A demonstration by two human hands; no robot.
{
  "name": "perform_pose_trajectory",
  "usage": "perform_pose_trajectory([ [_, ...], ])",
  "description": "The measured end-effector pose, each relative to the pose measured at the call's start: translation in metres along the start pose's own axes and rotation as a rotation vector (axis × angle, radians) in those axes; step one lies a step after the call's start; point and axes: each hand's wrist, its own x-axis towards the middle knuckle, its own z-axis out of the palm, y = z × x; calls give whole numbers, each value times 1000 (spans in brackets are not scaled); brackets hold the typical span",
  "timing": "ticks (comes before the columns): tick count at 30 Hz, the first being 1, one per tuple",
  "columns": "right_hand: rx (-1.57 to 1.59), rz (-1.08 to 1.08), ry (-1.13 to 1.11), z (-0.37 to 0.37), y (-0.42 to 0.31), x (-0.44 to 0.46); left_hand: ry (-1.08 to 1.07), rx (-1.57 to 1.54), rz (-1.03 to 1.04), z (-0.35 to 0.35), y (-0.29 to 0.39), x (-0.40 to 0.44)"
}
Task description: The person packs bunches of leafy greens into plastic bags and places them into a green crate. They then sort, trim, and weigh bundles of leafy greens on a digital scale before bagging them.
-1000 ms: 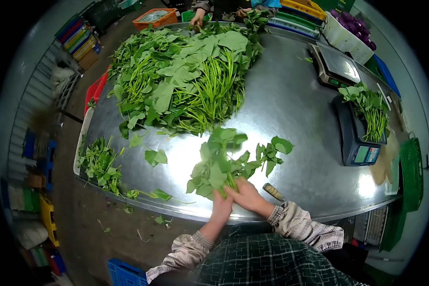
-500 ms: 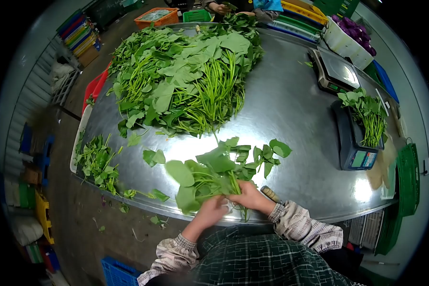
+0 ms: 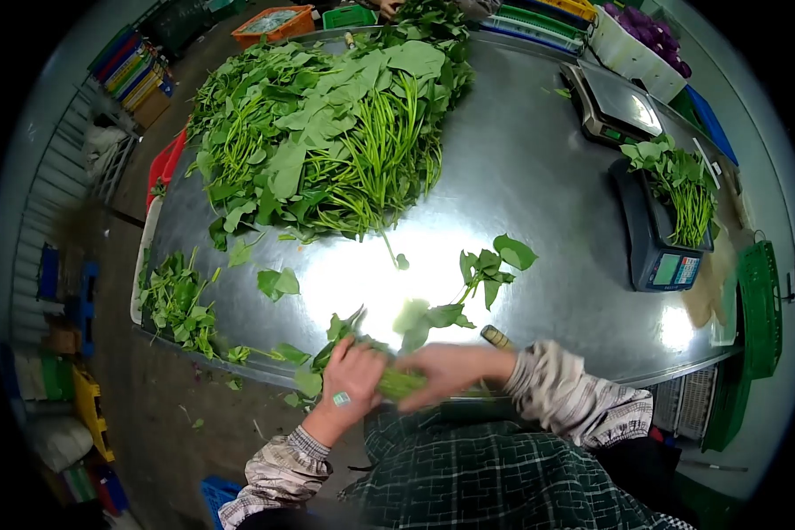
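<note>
My left hand [image 3: 353,378] is closed around a bunch of leafy greens [image 3: 400,383] at the table's near edge, its leaves pointing left and away. Against the stem side, my right hand [image 3: 446,373] is blurred by motion; whether it grips the stems I cannot tell. Just beyond my right hand lie loose leafy sprigs [image 3: 442,316]. A tool's wooden handle [image 3: 496,336] shows beside my right wrist. The large pile of greens [image 3: 327,132] covers the far left of the metal table [image 3: 521,177]. A smaller heap [image 3: 178,302] lies at the left edge.
At the right, a scale [image 3: 662,256] carries a bunch of greens [image 3: 680,190]. Behind it is another scale [image 3: 614,102]. A white crate of purple vegetables [image 3: 640,53] stands at the back right. Part of another person's hand [image 3: 389,9] shows beyond the pile.
My left hand has moved left and closed around the bunch, which is now turned lower and closer to me. My right hand has shifted slightly left. The other person is now mostly out of view.
</note>
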Motion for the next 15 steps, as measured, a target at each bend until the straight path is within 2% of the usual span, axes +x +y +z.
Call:
perform_pose_trajectory([
  [1,43,32,-57,-18,1,1,-17,-35,-33,-3,-2,-1],
  [2,390,-17,228,-26,29,13,-20,-70,-120,-6,-2,-2],
  [3,360,272,581,-46,17,15,-25,-103,-204,-10,-1,-3],
  [4,-13,213,808,-55,33,31,-30,-134,-282,-16,0,-3],
  [5,-311,306,796,-52,50,50,18,-154,-383,-21,-1,1],
  [6,-515,282,763,-37,73,66,20,-376,-602,-30,-4,9],
  [8,-680,306,648,-20,106,84,38,-819,-1036,-50,-18,21],
  [10,-504,363,688,-12,129,91,266,-980,-1183,-48,-44,11],
  [12,-150,168,667,-17,107,58,406,-839,-1142,-32,-68,-8],
  [14,261,32,624,-4,66,31,386,-453,-1061,-18,-61,-5],
  [15,307,25,561,3,40,24,341,-454,-1052,-2,-59,-3],
])
